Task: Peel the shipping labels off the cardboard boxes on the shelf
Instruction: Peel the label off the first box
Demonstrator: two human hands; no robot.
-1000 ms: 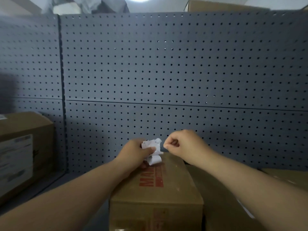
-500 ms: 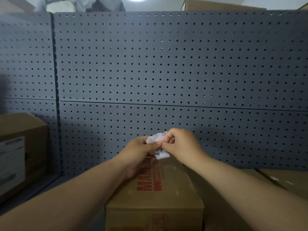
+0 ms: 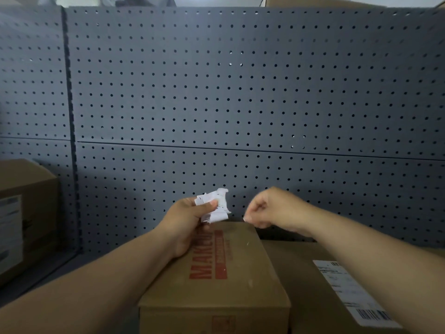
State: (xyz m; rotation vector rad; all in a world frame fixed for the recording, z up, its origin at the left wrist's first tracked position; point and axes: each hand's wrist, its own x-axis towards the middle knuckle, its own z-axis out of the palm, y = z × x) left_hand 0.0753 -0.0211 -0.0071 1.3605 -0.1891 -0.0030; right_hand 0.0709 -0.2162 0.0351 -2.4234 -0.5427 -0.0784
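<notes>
The left hand (image 3: 190, 222) holds a crumpled white paper label (image 3: 215, 205) in the air, just above the far end of a long brown cardboard box with red letters (image 3: 243, 273). Its grip is clenched round that ball of paper. The right hand (image 3: 273, 208) is near it, at 3 o'clock from the ball, not touching it. Its grip is curled tight and looks empty. But the hand is blurry, so a tiny scrap could hide in the fingertips.

No label shows on top of the red-letter box, so I think this step is bunching up the peeled bits.

More work waits. At 4 o'clock a white shipping label with a barcode (image 3: 349, 292) is stuck flat on a low brown cardboard box (image 3: 301, 273). At 9 o'clock a tall brown cardboard box (image 3: 31, 184) has a white sticker (image 3: 9, 227) on its side.

Next, I think, the right hand should reach for the 4 o'clock label. It should pick up one corner with a nail and pull slowly, so the paper does not tear.
</notes>
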